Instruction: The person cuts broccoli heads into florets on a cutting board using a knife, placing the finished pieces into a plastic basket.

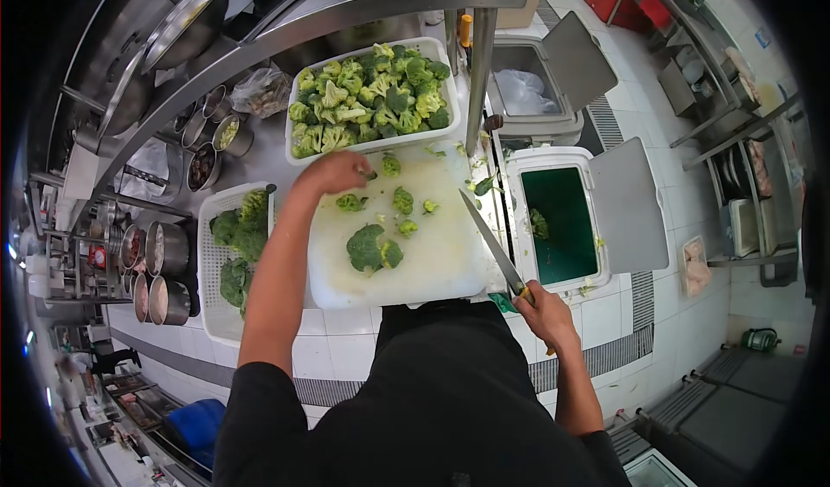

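Note:
My right hand [546, 314] is closed round the handle of a long kitchen knife [493, 243], whose blade points up and away beside the board's right edge. Over the upper left of the white cutting board [346, 288], the fingers of my left hand [340, 174] pinch a small green broccoli floret [371, 176], mostly hidden. A large broccoli head piece [367, 250] lies on the board's near half. Several smaller florets are scattered beyond it, one [402, 200] near the middle. Just past the board stands a white tray [298, 154] heaped with cut broccoli.
A white perforated basket [207, 292] with whole broccoli stands left of the board. To the right are an open bin [553, 219] with green inside and another open bin [524, 89] holding a clear bag. Metal pots [164, 249] line the left side; a steel shelf [346, 7] crosses overhead.

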`<state>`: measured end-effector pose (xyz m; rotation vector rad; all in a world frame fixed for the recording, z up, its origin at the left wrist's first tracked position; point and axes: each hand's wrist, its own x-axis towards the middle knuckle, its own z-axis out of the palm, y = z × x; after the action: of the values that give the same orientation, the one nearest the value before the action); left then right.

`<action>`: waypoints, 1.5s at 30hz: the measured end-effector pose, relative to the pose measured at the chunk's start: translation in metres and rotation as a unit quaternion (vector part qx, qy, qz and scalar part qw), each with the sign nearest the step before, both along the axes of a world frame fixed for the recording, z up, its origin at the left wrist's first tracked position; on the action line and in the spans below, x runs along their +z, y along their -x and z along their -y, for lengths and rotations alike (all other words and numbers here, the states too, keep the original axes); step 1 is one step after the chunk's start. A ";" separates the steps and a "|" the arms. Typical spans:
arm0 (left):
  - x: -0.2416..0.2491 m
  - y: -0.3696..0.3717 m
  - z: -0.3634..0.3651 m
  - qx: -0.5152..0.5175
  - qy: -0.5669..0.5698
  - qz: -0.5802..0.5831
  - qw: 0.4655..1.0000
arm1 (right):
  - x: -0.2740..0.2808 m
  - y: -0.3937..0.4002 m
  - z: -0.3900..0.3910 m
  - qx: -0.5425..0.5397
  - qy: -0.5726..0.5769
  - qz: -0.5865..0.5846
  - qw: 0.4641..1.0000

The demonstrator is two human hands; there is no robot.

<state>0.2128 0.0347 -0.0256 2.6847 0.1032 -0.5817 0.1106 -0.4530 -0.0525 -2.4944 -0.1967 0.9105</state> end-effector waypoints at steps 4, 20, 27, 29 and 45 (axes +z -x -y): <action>-0.070 0.046 -0.008 0.081 -0.060 -0.001 0.995 | -0.003 -0.001 -0.003 0.003 -0.012 -0.005 1.000; -0.050 0.013 0.097 0.079 -0.057 0.083 0.992 | -0.002 -0.003 -0.006 0.004 -0.014 0.009 1.000; -0.081 -0.012 0.083 0.088 -0.073 0.099 0.989 | -0.009 -0.001 -0.007 0.005 -0.026 0.013 1.000; -0.092 -0.001 0.081 0.082 -0.047 0.129 0.987 | -0.011 -0.001 -0.008 0.003 -0.036 0.025 0.999; 0.043 -0.125 -0.098 0.275 0.270 0.380 0.841 | -0.010 0.010 0.001 -0.079 -0.016 -0.023 0.996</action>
<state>0.3381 0.1325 0.0175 1.9925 0.3975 0.5642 0.1004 -0.4545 -0.0625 -2.4179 0.0012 0.8906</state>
